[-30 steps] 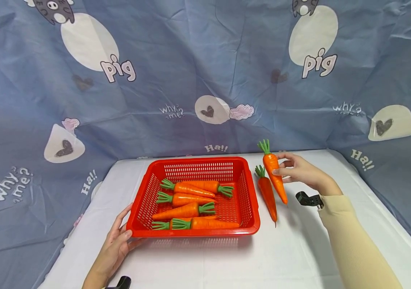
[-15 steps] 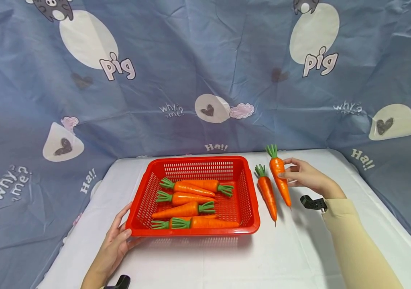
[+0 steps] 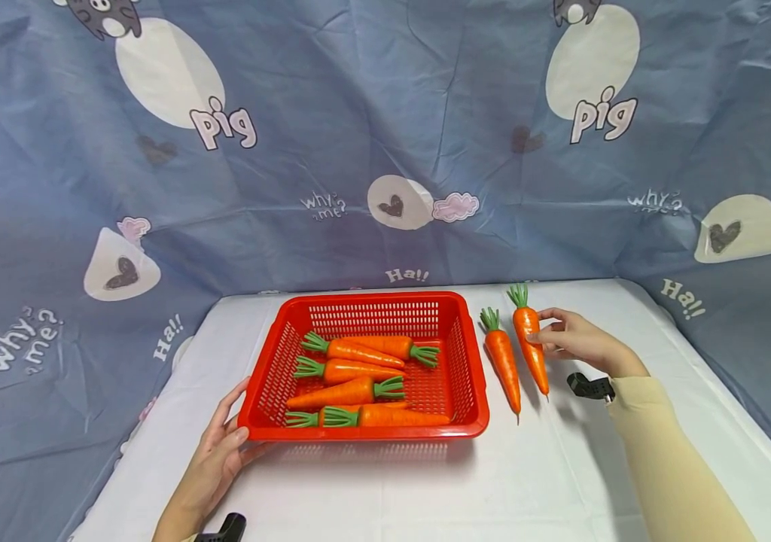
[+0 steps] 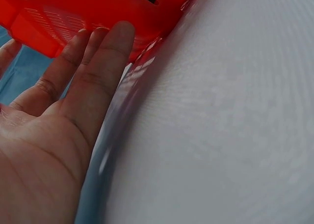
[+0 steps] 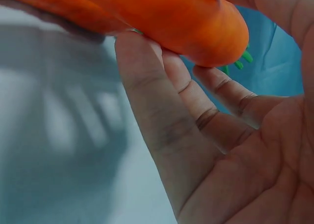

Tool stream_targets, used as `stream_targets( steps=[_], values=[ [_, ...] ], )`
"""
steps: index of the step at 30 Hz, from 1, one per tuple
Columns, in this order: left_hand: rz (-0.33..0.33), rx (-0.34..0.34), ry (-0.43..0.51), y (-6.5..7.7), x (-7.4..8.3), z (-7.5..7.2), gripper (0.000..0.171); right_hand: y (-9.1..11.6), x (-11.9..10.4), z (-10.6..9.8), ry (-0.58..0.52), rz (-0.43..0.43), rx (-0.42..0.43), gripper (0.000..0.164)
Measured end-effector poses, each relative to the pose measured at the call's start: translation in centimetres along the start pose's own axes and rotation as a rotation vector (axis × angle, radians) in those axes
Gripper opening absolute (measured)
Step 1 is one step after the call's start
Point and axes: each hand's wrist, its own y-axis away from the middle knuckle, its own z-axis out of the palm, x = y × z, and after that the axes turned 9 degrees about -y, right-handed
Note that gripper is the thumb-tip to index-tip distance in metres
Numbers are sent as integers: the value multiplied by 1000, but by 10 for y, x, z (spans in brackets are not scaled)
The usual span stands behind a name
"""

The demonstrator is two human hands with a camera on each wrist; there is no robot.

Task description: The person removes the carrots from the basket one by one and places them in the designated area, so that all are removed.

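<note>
My right hand point(image 3: 578, 342) pinches a carrot point(image 3: 529, 335) between thumb and fingers. Its green top points to the back and its tip toward the front, close over the white cloth. In the right wrist view the carrot point(image 5: 196, 22) lies across the fingertips, under the thumb. A second carrot point(image 3: 502, 365) lies just left of it, roughly parallel. At the front left corner of a red plastic basket point(image 3: 365, 434), my left hand point(image 3: 212, 459) grips the rim with the thumb, its fingers against the side. Several carrots, one being point(image 3: 361, 372), lie inside the basket.
A white cloth point(image 3: 426, 497) covers the table. Behind it hangs a blue patterned curtain point(image 3: 331, 150), which also runs down both sides. The basket's right wall point(image 3: 468, 376) stands close to the loose carrots.
The right hand has moved the held carrot right, toward the front and lower, away from the lying carrot beside it. The left hand has stayed at the basket.
</note>
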Motion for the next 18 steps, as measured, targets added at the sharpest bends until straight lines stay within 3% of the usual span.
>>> stream_targets(
  steps=[18],
  values=[
    [-3,9,-7,2,1,2,69,-5,18,1,-30,54,-27,71]
  ],
)
